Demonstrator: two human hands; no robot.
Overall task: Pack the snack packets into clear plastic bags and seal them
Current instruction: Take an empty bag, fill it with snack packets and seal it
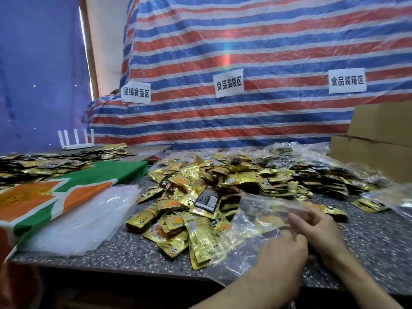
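A big heap of gold and black snack packets (200, 192) covers the middle of the speckled table (133, 250). Over its near right part lies a clear plastic bag (249, 221), and both hands hold its edge. My left hand (283, 248) grips the bag's near edge from below. My right hand (316, 221) pinches the bag's far right edge between thumb and fingers. Whether packets are inside the bag or only under it is unclear.
A stack of flat clear bags (84, 219) lies at the left beside a green and orange box (55, 192). Filled clear bags (334, 168) pile at the right near cardboard boxes (379, 139). More packets (44, 163) and a white router (77, 139) sit at the far left.
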